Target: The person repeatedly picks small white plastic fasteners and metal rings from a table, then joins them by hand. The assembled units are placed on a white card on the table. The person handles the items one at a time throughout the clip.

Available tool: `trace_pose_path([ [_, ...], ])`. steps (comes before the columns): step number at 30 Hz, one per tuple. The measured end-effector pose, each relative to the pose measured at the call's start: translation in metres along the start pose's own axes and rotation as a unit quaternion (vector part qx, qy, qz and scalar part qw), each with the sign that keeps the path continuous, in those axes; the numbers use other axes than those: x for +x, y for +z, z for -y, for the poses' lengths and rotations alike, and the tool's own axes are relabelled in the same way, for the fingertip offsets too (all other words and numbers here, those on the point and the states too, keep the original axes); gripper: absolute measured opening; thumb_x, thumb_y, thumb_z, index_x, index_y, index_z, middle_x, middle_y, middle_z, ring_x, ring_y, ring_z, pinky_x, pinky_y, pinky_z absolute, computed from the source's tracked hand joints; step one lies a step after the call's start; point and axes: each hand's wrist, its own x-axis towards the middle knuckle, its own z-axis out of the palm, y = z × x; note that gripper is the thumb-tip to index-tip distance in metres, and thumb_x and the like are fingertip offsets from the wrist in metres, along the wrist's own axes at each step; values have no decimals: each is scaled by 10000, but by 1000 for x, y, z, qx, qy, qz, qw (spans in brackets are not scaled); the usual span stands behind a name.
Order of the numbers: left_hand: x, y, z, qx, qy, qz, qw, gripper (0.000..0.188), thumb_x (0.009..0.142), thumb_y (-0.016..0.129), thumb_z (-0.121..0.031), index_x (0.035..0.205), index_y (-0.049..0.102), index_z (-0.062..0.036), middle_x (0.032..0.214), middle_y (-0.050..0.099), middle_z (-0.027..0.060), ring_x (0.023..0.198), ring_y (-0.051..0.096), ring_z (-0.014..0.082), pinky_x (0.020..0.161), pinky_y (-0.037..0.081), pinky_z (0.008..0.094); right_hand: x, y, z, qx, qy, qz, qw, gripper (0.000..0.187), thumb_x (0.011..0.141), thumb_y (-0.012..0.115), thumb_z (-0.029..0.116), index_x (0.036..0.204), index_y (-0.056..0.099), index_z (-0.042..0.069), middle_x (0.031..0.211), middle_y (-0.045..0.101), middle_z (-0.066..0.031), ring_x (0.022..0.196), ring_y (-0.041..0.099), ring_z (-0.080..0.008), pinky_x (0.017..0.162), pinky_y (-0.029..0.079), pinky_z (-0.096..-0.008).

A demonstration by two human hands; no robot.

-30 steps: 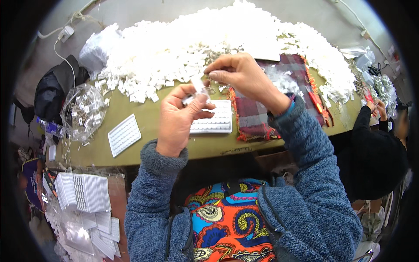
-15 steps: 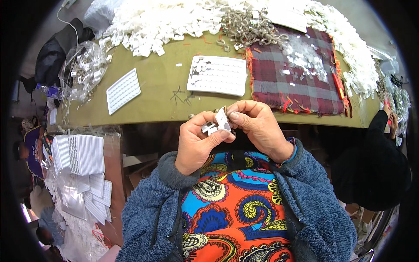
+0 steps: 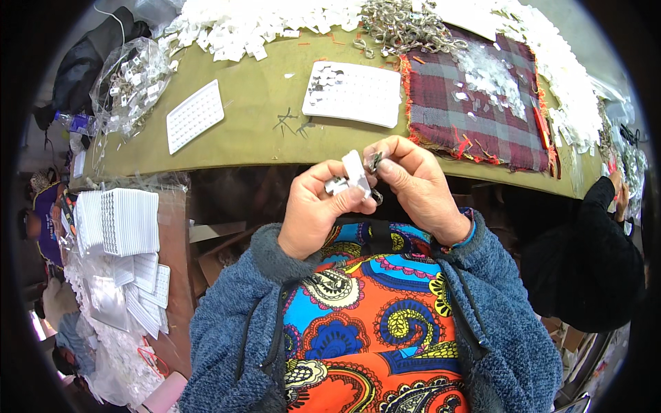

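In front of my chest, over the near edge of the table, both hands meet. My left hand (image 3: 310, 210) is closed around small white cards (image 3: 354, 168) and some small metal pieces whose kind is blurred. Between its thumb and fingers a dark metal ring-like piece (image 3: 376, 197) pokes out. Pinched in my right hand (image 3: 423, 189), just beside the cards, is a small dark shiny piece (image 3: 374, 162); I cannot make out its kind. Beyond the hands lies a white tray (image 3: 368, 103) of small hollows, with silvery round pieces (image 3: 327, 79) at its left end.
Another white tray (image 3: 196, 117) lies to the left. A plaid cloth (image 3: 441, 110) carries clear bits. White cards (image 3: 234, 31) and metal clasps (image 3: 406, 27) are heaped at the back. Stacked trays (image 3: 131, 220) stand at lower left. Another person's hand (image 3: 616, 186) shows far right.
My right hand has drawn slightly up and away from the left, with the small dark piece in its pinch. The white card in my left hand has turned. The view has shifted slightly.
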Motion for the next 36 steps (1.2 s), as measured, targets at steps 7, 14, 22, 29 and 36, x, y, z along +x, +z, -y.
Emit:
trace_pose_path([
  [7, 6, -16, -1, -111, 23, -9, 994, 246, 877, 712, -35, 1097, 614, 17, 911, 690, 95, 763, 689, 174, 694, 619, 328, -2, 15, 23, -99, 71, 28, 992, 106, 1004, 537, 68, 1080, 484, 17, 886, 595, -58, 691, 568, -80, 593, 466, -213],
  [14, 6, -19, 2, -106, 18, -45, 993, 246, 892, 695, -43, 1117, 631, 33, 938, 692, 119, 788, 694, 189, 681, 625, 323, 5, 27, 16, -194, 84, -36, 977, 83, 940, 614, 25, 981, 598, -45, 877, 638, -35, 777, 607, -72, 704, 521, -233],
  [22, 10, -22, 0, -116, -1, -44, 992, 214, 924, 655, -42, 1127, 630, 22, 1008, 692, 125, 876, 697, 210, 766, 613, 332, 4, 27, 16, -330, -21, -42, 943, 111, 841, 715, 20, 927, 665, -30, 821, 611, -44, 700, 591, -80, 636, 489, -252],
  [29, 12, -16, 2, -134, 54, -30, 989, 198, 916, 658, -13, 1108, 623, 24, 1017, 691, 115, 902, 676, 172, 818, 581, 320, 8, 27, 2, -540, -293, -38, 788, 217, 705, 759, 14, 905, 676, 31, 817, 566, -84, 720, 561, -263, 624, 474, -348],
  [36, 7, -1, -5, 38, 131, -102, 985, 180, 861, 720, 9, 1008, 617, 22, 957, 678, 97, 784, 648, 131, 738, 564, 245, 0, 25, 7, -449, -232, -34, 862, 260, 764, 719, -39, 1013, 655, 1, 835, 557, -84, 633, 555, -178, 561, 458, -291],
])
